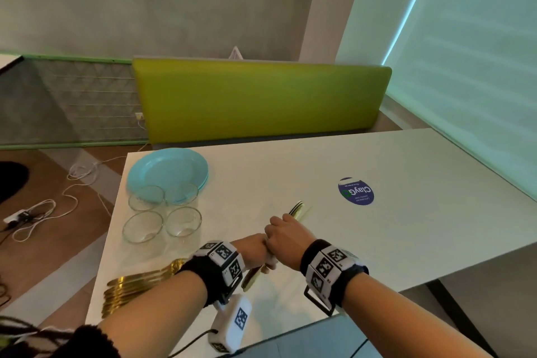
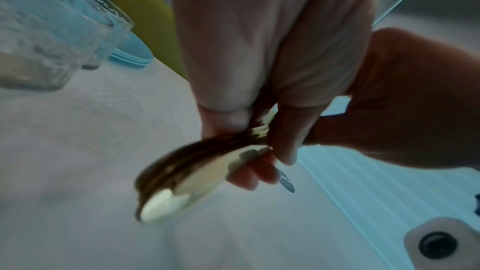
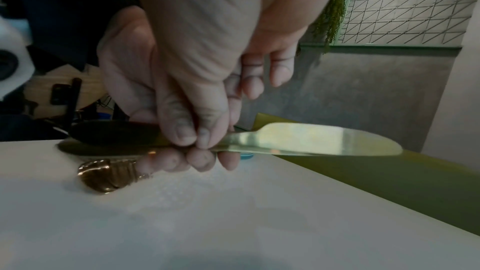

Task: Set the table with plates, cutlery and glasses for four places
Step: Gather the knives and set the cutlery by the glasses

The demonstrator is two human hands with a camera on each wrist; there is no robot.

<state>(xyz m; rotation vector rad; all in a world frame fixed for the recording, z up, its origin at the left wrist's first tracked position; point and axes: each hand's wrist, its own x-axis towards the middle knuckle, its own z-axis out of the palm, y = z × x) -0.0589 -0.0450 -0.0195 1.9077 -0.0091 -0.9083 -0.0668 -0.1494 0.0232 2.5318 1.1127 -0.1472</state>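
A bundle of gold knives is held over the middle of the white table by both hands. My left hand grips the handle end of the knives. My right hand touches it and grips the bundle further along, thumb on top. In the right wrist view the right hand pinches the knives just behind the blade. A stack of turquoise plates sits at the far left corner, with several clear glasses in front of it. Gold forks lie at the near left edge.
A green bench back runs along the far side of the table. A round blue sticker marks the tabletop to the right of my hands. White cables and a power strip lie on the floor at the left.
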